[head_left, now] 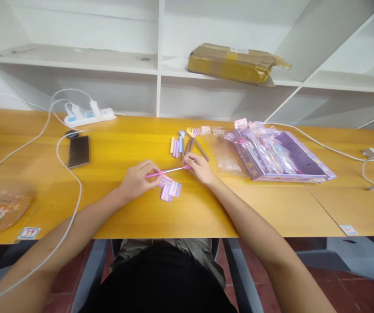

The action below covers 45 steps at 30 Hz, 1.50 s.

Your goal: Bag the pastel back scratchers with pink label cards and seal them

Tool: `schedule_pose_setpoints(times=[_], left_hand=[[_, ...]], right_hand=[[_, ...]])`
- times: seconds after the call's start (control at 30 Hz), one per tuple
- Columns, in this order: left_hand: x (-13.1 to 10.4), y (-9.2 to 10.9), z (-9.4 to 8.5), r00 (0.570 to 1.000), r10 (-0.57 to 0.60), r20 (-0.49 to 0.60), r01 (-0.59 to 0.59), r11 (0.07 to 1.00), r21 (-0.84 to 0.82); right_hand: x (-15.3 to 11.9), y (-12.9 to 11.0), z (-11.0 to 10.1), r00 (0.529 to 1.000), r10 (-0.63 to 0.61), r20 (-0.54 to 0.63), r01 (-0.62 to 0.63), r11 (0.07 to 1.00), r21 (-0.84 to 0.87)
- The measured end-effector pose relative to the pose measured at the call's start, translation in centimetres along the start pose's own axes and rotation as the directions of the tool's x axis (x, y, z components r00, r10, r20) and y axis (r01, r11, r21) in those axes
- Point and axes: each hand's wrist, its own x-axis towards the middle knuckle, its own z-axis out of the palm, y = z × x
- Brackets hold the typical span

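Note:
A pink back scratcher with a silver rod (pixel 174 169) lies level between my hands. My left hand (pixel 140 179) is closed on its pink handle, and my right hand (pixel 200 168) pinches the pink head end, which the fingers partly hide. Just below are several small printed cards (pixel 170 188) in purple and pink. Beyond my hands, yellow, purple and blue handle tubes (pixel 175 147) lie side by side. Beside them are dark rods with small hand-shaped heads in blue (pixel 182 134), yellow (pixel 190 131) and purple (pixel 195 132).
At right, a purple display box (pixel 294 177) holds several wrapped pieces; clear plastic bags (pixel 226 156) lie beside it. At left are a phone (pixel 79 151), a power strip (pixel 91 116) and a white cable (pixel 79 187) crossing over my left arm. A taped carton (pixel 232 63) sits on the shelf.

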Motion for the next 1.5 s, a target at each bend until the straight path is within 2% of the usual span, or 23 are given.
schedule_pose_setpoints(times=[0.3, 0.77, 0.83, 0.93, 1.07, 1.13, 1.2, 1.27, 1.4, 1.47, 1.5], left_hand=[[-0.2, 0.4, 0.1, 0.999, 0.022, -0.039, -0.022, 1.000, -0.013], [-0.4, 1.4, 0.3, 0.999, -0.004, -0.045, 0.004, 1.000, 0.014], [-0.4, 1.5, 0.3, 0.999, 0.007, -0.044, -0.006, 1.000, 0.006], [0.0, 1.1, 0.2, 1.000, 0.006, -0.015, -0.006, 1.000, -0.022], [0.9, -0.4, -0.3, 0.993, -0.108, 0.042, 0.107, 0.994, 0.014], [1.2, -1.3, -0.7, 0.981, -0.165, 0.105, 0.162, 0.986, 0.044], [1.5, -1.9, -1.1, 0.959, -0.210, 0.191, 0.196, 0.976, 0.093], [1.6, -1.9, -1.4, 0.936, -0.239, 0.259, 0.198, 0.964, 0.175], [1.7, -0.7, -1.9, 0.914, -0.229, 0.335, 0.106, 0.931, 0.350], [1.7, 0.3, -2.0, 0.892, -0.248, 0.379, 0.073, 0.904, 0.420], [1.7, 0.8, -2.1, 0.875, -0.273, 0.399, 0.068, 0.887, 0.457]], right_hand=[[-0.6, -1.0, 1.5, 0.993, 0.083, 0.089, -0.099, 0.975, 0.197], [-0.7, 0.0, 2.7, 0.980, 0.021, 0.199, -0.078, 0.955, 0.287], [-0.7, 0.1, 2.5, 0.978, 0.004, 0.208, -0.057, 0.965, 0.254], [-0.4, 0.2, 1.7, 0.979, -0.040, 0.202, 0.017, 0.993, 0.116], [0.3, 0.3, 0.3, 0.977, -0.130, 0.172, 0.136, 0.990, -0.025], [0.7, 0.0, -0.2, 0.971, -0.175, 0.161, 0.195, 0.974, -0.114], [0.8, -0.7, -0.5, 0.958, -0.227, 0.176, 0.268, 0.926, -0.265], [0.7, -1.8, -0.3, 0.942, -0.246, 0.229, 0.327, 0.827, -0.457], [-0.3, -4.2, 1.3, 0.938, -0.096, 0.333, 0.336, 0.488, -0.806], [-1.2, -5.0, 2.2, 0.927, -0.051, 0.371, 0.364, 0.352, -0.862], [-1.8, -5.3, 2.5, 0.919, -0.046, 0.391, 0.385, 0.316, -0.867]])
